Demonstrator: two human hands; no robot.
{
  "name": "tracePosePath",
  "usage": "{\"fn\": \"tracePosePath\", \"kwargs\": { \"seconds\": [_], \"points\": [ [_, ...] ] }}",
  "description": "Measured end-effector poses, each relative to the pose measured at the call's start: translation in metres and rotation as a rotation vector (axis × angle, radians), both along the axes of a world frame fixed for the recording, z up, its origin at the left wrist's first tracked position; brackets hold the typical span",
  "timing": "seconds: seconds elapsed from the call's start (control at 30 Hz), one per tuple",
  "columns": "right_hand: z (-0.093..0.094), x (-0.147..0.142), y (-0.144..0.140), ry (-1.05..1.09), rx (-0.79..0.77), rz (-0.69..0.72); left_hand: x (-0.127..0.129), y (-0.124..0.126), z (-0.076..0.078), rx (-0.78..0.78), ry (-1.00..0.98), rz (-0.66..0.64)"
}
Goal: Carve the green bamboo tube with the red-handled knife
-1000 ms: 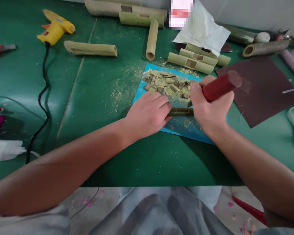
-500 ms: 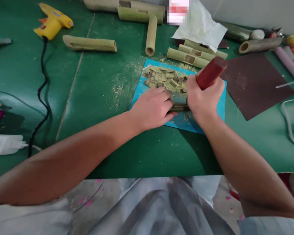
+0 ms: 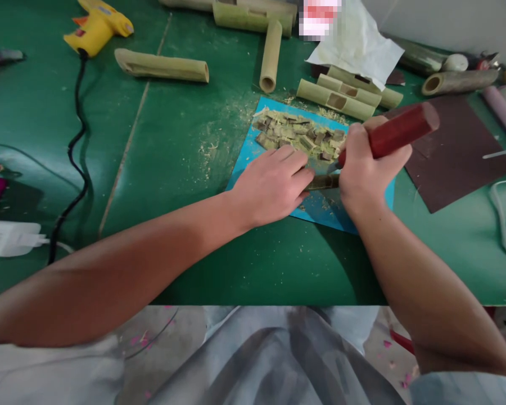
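Observation:
My left hand (image 3: 274, 183) is closed around the left end of a dark bamboo tube (image 3: 324, 181), which lies on a blue sheet (image 3: 240, 169). In my right hand (image 3: 366, 169) is a red-handled carving tool (image 3: 405, 129), its thick handle leaning up to the right. A short stretch of its metal blade (image 3: 334, 167) shows against the tube; the exact point of contact is hard to make out. My right fingers hide the tube's right end. Just beyond my hands, bamboo chips and shavings (image 3: 303, 135) are heaped on the sheet.
Cut bamboo tubes (image 3: 337, 101) with square openings lie behind the sheet. To the left are another bamboo piece (image 3: 162, 66) and a yellow glue gun (image 3: 99, 28) with a black cord. A brown sheet (image 3: 451, 152) and a white cable (image 3: 500, 214) lie to the right.
The carving tool's handle has tipped down to the right, so its blade now shows. The whole view has shifted slightly; my left hand still holds the tube.

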State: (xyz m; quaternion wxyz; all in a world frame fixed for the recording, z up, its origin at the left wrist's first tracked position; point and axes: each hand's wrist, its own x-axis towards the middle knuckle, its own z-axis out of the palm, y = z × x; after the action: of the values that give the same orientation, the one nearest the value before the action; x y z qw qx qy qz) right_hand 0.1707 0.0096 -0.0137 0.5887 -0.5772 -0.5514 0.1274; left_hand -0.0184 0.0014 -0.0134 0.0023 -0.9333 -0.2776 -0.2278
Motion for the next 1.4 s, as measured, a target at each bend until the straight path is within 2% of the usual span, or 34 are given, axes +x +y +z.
{"fn": "tracePosePath", "kwargs": {
  "seconds": [0.17, 0.27, 0.37, 0.6, 0.73, 0.87, 1.0, 1.13, 1.23, 1.37, 1.4],
  "points": [
    [-0.007, 0.004, 0.005, 0.019, 0.061, -0.02, -0.002, 0.004, -0.008, -0.075, -0.086, -0.006],
    [-0.006, 0.002, 0.005, 0.089, 0.078, 0.04, -0.002, 0.005, -0.013, -0.098, -0.139, -0.007],
    [-0.004, 0.0, 0.003, 0.103, 0.106, 0.022, -0.002, 0.005, -0.015, -0.112, -0.171, 0.001],
    [0.002, -0.008, 0.004, -0.078, 0.04, 0.002, 0.0, 0.008, -0.01, -0.131, -0.082, 0.05],
    [0.002, -0.013, 0.01, -0.138, 0.134, 0.003, 0.003, 0.013, -0.01, -0.12, -0.02, 0.081],
    [-0.004, -0.008, 0.017, -0.167, 0.061, 0.001, 0.005, 0.015, -0.009, -0.182, 0.004, 0.113],
    [-0.005, -0.006, 0.02, -0.102, -0.022, 0.012, 0.005, 0.016, -0.006, -0.266, -0.018, 0.111],
    [-0.003, -0.01, 0.023, 0.072, 0.039, 0.011, 0.004, 0.017, -0.003, -0.289, 0.013, 0.095],
    [-0.006, -0.005, 0.03, 0.178, 0.041, -0.038, 0.003, 0.019, -0.009, -0.275, -0.042, 0.076],
    [-0.016, 0.012, 0.039, 0.114, -0.113, -0.019, 0.001, 0.024, -0.022, -0.22, -0.132, 0.041],
    [-0.018, 0.015, 0.04, 0.128, -0.101, -0.02, 0.0, 0.024, -0.024, -0.204, -0.129, 0.036]
  ]
}}
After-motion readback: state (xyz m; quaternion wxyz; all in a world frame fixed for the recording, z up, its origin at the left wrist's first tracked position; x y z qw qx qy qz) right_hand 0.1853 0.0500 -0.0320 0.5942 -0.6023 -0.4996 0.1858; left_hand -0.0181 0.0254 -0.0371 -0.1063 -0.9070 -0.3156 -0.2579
